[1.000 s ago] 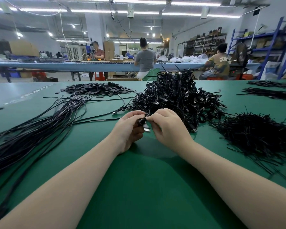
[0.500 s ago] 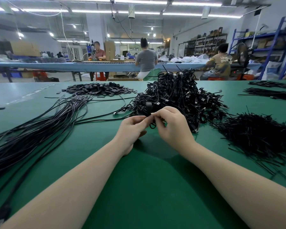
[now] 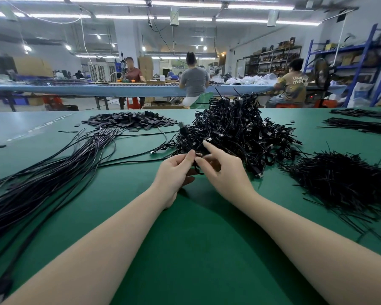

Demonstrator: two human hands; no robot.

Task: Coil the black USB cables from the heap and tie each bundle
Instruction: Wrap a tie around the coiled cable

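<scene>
Plainly, from the head view: left hand [image 3: 175,172] pinching a small coiled bundle [image 3: 197,162] of black cable between thumb and forefinger, held just above the green worktop [image 3: 185,249] at its near middle. Right hand [image 3: 226,172] touching the same bundle from the other side, thumb and lower fingers curled onto it, index finger [image 3: 209,147] stretched out and pointing away toward the tied heap [image 3: 235,133]. Cannot tell whether a tie is already round the bundle; too small and hidden between the fingertips.

Relation that matters: tied heap lying directly beyond the two grips, touching distance from the right index, so a finished bundle probably goes forward and slightly right. Loose uncoiled cables [image 3: 44,179] lying well to the left, long axis running from near-left toward far-centre, closer to the left hand. Pile of black ties [image 3: 339,183] lying to the right, nearer the right hand. Flat black tags [image 3: 128,122] farther off, behind the loose cables.

Likely step: finishing or checking the twist on this bundle.
</scene>
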